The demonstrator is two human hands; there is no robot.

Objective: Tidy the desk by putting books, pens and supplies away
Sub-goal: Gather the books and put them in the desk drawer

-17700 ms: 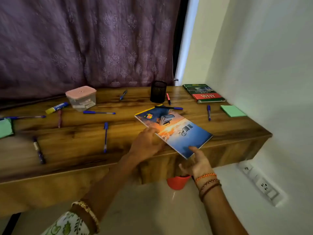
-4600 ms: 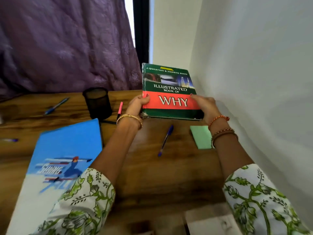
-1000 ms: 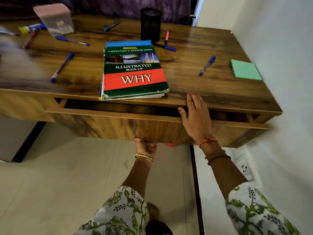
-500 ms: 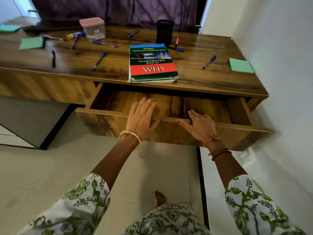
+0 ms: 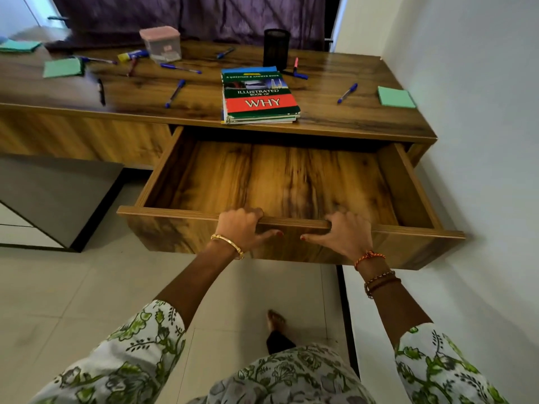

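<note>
The wooden desk drawer (image 5: 180,212) stands pulled far out, its inside bare. My left hand (image 5: 243,227) and my right hand (image 5: 344,231) both grip its front edge, fingers curled over the top and thumbs on the front face. On the desk (image 5: 335,118) above lies a stack of books (image 5: 259,96), the green and red "Illustrated Book of Why" on top, near the desk's front edge. Blue pens (image 5: 175,93) (image 5: 347,93) lie scattered on the desktop, and a black mesh pen holder (image 5: 276,48) stands at the back.
A pink-lidded clear box (image 5: 161,43) and a glue stick (image 5: 132,55) sit at the back left. Green sticky-note pads (image 5: 396,96) (image 5: 62,67) lie at the right and left. A white wall (image 5: 481,112) runs along the right, a purple curtain behind.
The drawer has slid out much farther. Both hands, laid flatter on the front edge half a second ago, now curl over it.
</note>
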